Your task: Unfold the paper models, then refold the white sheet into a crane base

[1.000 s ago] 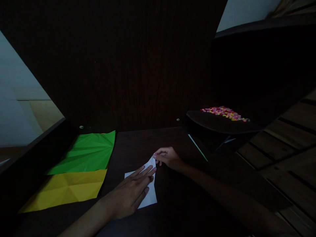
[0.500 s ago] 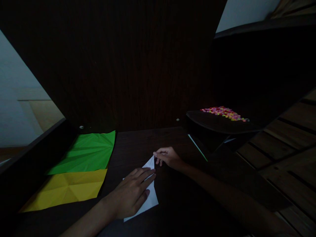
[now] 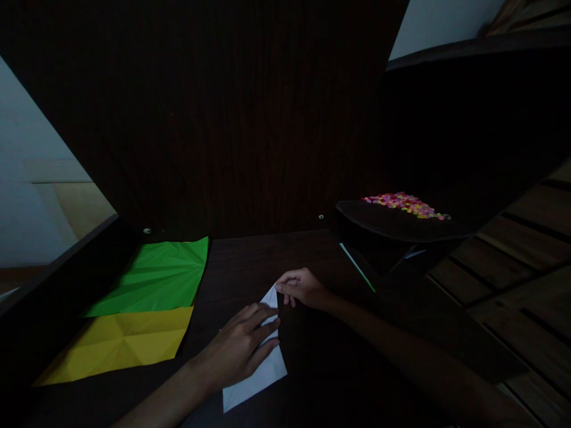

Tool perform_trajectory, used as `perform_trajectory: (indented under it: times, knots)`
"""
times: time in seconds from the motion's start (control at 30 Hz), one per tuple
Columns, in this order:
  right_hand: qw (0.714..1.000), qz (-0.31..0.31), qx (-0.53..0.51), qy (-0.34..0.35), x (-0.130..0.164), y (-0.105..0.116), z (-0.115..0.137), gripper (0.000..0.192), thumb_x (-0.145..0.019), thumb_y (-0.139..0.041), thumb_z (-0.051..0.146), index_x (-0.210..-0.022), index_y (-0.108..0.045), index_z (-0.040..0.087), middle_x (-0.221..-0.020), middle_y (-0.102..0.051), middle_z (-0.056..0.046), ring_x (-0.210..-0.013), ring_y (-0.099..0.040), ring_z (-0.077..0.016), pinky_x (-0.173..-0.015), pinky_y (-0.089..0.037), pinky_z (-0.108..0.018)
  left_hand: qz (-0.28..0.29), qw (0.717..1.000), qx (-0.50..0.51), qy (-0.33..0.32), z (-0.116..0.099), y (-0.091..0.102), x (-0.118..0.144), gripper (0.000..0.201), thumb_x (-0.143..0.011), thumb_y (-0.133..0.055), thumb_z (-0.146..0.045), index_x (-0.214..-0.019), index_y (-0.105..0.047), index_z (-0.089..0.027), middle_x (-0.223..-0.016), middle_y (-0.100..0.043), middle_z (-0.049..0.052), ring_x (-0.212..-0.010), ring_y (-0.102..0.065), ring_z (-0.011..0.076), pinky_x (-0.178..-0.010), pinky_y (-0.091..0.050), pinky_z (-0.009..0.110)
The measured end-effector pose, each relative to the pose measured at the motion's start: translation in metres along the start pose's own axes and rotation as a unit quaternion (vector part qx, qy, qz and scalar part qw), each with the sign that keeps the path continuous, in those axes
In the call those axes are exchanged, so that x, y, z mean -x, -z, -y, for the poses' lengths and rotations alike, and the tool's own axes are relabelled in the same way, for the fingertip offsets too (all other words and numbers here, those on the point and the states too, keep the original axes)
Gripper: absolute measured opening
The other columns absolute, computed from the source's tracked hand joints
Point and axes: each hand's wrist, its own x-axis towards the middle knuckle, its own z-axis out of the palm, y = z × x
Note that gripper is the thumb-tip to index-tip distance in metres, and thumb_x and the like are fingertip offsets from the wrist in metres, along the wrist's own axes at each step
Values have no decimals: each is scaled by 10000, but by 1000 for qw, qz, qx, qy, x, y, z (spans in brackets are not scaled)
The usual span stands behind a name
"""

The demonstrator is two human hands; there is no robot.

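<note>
A folded sheet of white paper lies on the dark wooden desk, narrowing to a point at its far end. Across its middle rests my left hand, palm down with the fingers spread, hiding part of the folds. At the pointed tip, my right hand pinches the paper between thumb and forefinger, its other fingers curled beneath. Left of my hands are a creased green sheet and a creased yellow sheet, side by side, with fold lines showing.
A dark raised side edge borders the desk on the left, and a tall dark panel stands behind. On a rounded shelf at right sits a heap of small colourful pieces. A thin pale-green strip lies below it.
The white paper has shifted slightly towards me, and its tip with my right hand is a little lower. My left fingers have spread along its right edge.
</note>
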Motion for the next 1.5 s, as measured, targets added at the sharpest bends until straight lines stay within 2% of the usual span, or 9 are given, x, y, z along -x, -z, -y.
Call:
perform_trajectory:
  times: [0.17,0.27,0.33,0.43,0.67,0.9,1.13,1.33,1.5]
  knots:
    - [1000,3,-5,4,-1,-1,-3,313,-739,-721,431,-801,-693,126,-530,-621,11,-412,-524,-89,-385,-393,-197,-50,998,-13,27,0,-4,3,372,-934,-555,-259,-1299,-582,-195,-1507,-389,144,-1357,-398,337,-1064,-449,511]
    - [1000,0,-2,-9,-2,-1,-5,316,-731,-733,430,-801,-690,125,-527,-621,13,-398,-513,-82,-376,-385,-191,-73,995,-40,49,3,-8,4,530,-900,-589,-280,-1406,-479,-170,-1595,-217,163,-1428,-272,383,-1081,-408,557]
    - [1000,-1,0,-12,-2,-1,-5,310,-731,-734,423,-802,-690,125,-528,-622,13,-399,-513,-81,-375,-386,-190,-66,995,-55,60,5,-11,5,632,-891,-596,-304,-1470,-390,-156,-1604,-179,176,-1443,-229,393,-1088,-388,576]
    - [1000,-2,4,-7,-2,-1,-6,296,-741,-726,411,-811,-693,125,-534,-622,12,-404,-515,-83,-373,-384,-189,-40,995,-60,65,8,-14,5,686,-898,-591,-334,-1509,-321,-174,-1593,-224,165,-1446,-224,382,-1102,-364,580]
    - [1000,0,4,-3,-2,-1,-5,283,-751,-720,407,-802,-695,130,-528,-616,16,-398,-497,-77,-367,-362,-183,-23,995,-61,74,11,-15,6,614,-919,-560,-384,-1482,-384,-215,-1537,-366,161,-1405,-341,363,-1082,-387,588]
    - [1000,-1,9,0,0,-2,-2,255,-759,-722,381,-796,-692,131,-527,-612,19,-402,-494,-73,-367,-354,-177,-18,995,-51,83,8,-11,5,619,-907,-565,-392,-1466,-413,-176,-1515,-383,194,-1364,-396,383,-1061,-406,596]
    - [1000,-15,27,-5,1,-3,0,220,-768,-708,348,-800,-686,132,-529,-605,24,-409,-501,-76,-367,-357,-176,-15,995,-55,85,8,-12,5,619,-904,-571,-389,-1465,-413,-180,-1504,-397,197,-1358,-403,383,-1053,-410,599]
    - [999,-24,40,-2,1,-5,-3,212,-769,-694,351,-787,-686,140,-504,-582,33,-369,-444,-59,-347,-315,-172,-18,996,-46,80,9,-12,5,616,-902,-574,-384,-1462,-415,-182,-1507,-394,193,-1364,-395,379,-1057,-403,601]
    - [999,-27,44,-1,1,-5,-2,222,-765,-693,357,-784,-682,136,-512,-585,29,-387,-467,-72,-361,-329,-182,-15,995,-33,92,8,-12,5,604,-901,-579,-383,-1450,-429,-182,-1510,-384,196,-1368,-387,384,-1070,-379,611]
